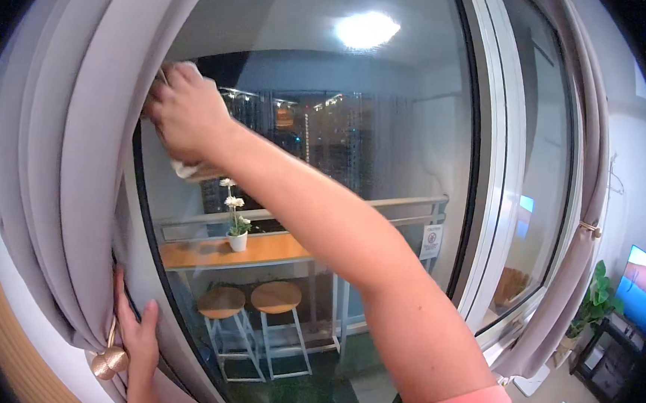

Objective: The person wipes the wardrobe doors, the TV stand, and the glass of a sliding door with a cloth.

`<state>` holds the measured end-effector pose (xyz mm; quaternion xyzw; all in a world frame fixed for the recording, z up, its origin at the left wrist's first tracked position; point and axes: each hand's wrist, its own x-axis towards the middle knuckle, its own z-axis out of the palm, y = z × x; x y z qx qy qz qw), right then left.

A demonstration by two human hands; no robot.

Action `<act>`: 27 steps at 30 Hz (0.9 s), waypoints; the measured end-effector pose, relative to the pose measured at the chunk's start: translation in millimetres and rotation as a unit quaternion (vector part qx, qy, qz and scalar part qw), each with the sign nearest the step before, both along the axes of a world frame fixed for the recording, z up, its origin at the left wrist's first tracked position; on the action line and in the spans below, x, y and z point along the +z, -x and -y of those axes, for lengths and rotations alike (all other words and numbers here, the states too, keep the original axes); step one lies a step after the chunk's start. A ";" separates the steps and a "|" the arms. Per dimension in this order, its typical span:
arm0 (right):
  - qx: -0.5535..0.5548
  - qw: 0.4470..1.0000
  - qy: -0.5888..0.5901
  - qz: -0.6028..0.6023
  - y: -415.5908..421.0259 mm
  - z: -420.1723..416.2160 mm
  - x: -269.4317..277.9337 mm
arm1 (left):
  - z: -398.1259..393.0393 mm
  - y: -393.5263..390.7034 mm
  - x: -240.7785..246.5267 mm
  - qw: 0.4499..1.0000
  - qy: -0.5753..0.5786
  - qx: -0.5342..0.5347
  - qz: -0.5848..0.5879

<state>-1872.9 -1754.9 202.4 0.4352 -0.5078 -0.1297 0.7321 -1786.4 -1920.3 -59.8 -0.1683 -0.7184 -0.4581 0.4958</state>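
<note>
My right hand [186, 113] is raised at the upper left of the window pane [325, 162], its fingers closed around a whitish cloth [187, 169] that shows below and above the hand. The cloth lies at the glass, beside the edge of the left curtain [96, 146]. Lower down, my left hand [137, 329] rests upright against the curtain's inner edge by the window frame, thumb apart from the fingers. A gold-coloured leaf-shaped curtain tieback [110, 362] hangs right beside it. The curtain partly hides my left fingers.
Behind the glass are a narrow wooden counter [195, 255] with a potted white flower [237, 240], wooden-topped stools [277, 297] and a railing. To the right stand the white window frame [492, 157], a tied curtain [591, 136], a leafy plant [597, 293] and a lit screen [635, 285].
</note>
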 end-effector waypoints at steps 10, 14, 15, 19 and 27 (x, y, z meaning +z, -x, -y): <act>-0.119 0.880 0.443 -0.123 4.6 -379.5 168.8 | -5.3 1.0 6.6 0.984 0.062 0.132 0.103; -0.161 0.827 0.531 0.088 -8.0 -276.8 169.6 | -19.6 7.4 13.1 0.965 0.099 0.204 0.133; -0.245 0.883 0.400 0.028 2.1 -235.0 166.7 | -20.1 8.9 10.7 0.961 0.110 0.221 0.122; -0.152 0.951 0.213 0.164 8.4 -23.8 113.0 | -6.6 9.5 2.6 0.957 0.052 0.224 0.176; -0.159 0.966 0.203 0.029 -4.6 -80.5 178.3 | -8.9 13.3 1.2 0.957 0.071 0.232 0.160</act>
